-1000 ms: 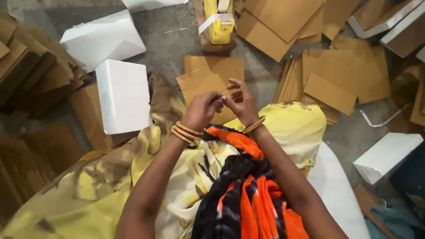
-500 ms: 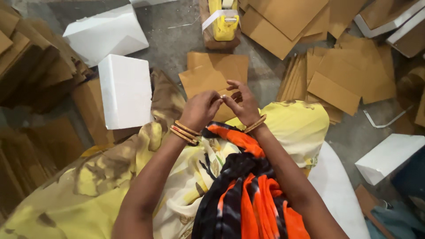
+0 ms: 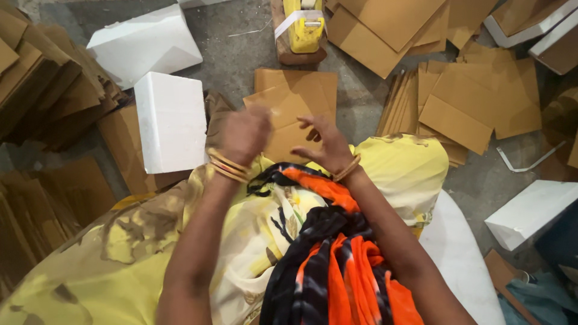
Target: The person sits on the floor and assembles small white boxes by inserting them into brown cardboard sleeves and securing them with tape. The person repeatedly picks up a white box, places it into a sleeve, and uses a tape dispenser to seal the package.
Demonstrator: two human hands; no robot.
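Two hands are up in the middle of the frame, over a yellow cloth (image 3: 391, 174) on the lap. The left hand (image 3: 244, 135) is blurry. Its fingers look curled in, but I cannot tell if it holds anything. The right hand (image 3: 322, 144) has its fingers spread wide and holds nothing. Both wrists wear gold bangles (image 3: 229, 167).

A moment ago the two hands were pressed close together, fingertips touching, as if pinching something small. Now they have come apart, with a gap between them. The right hand has opened up. The left hand has moved a bit to the left.

Just behind the hands lies a stack of brown cards (image 3: 295, 96) on the grey floor (image 3: 241, 48). It has not moved. An orange and black scarf (image 3: 337, 265) hangs down at the bottom middle, the same as before.

At the left of the hands stands a white foam block (image 3: 171, 120). A bigger foam block (image 3: 144, 45) lies in the upper left. A yellow tape tool (image 3: 304, 24) sits at the top middle. More brown cards (image 3: 463, 102) are spread out in the upper right. One more white block (image 3: 530, 210) is at the lower right.
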